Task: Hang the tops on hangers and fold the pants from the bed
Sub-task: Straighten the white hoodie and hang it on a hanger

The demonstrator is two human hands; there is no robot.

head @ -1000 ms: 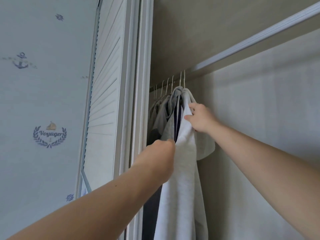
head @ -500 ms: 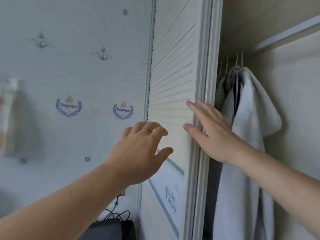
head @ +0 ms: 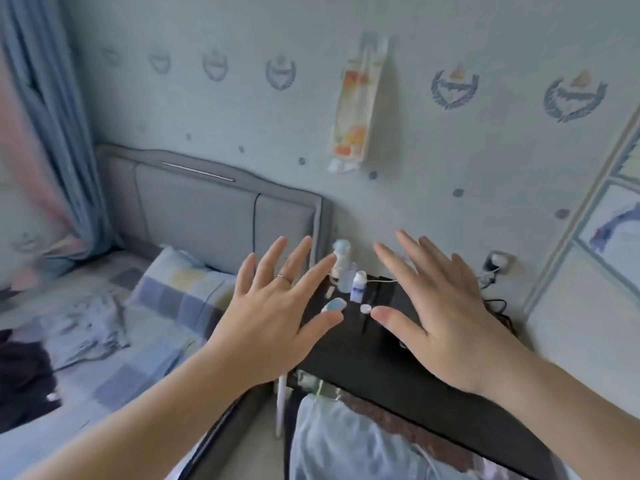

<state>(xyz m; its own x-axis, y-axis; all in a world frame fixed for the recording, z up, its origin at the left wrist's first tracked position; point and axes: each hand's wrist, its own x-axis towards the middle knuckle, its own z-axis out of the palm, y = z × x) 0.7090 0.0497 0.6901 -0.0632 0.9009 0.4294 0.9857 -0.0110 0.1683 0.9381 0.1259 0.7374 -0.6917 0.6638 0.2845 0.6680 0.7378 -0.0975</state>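
Note:
Both hands hover in mid-air with fingers spread and nothing in them. My left hand (head: 273, 313) is over the edge between the bed (head: 114, 368) and a black bedside table (head: 391, 362); my right hand (head: 440, 310) is above that table. On the bed's checked sheet lies a dark garment (head: 24, 372) at the far left and a pale patterned garment (head: 86, 323) beside it. The wardrobe and its hangers are out of view.
Small bottles (head: 346, 275) stand at the back of the bedside table, with a plug and cables (head: 495, 271) at the wall. A grey padded headboard (head: 214, 213) and blue curtain (head: 52, 109) are on the left. A pale bundle (head: 346, 441) lies under the table.
The view has swung left and down from the wardrobe to the bed and bedside table. Both hands have let go of the hung white top and now hover with fingers spread.

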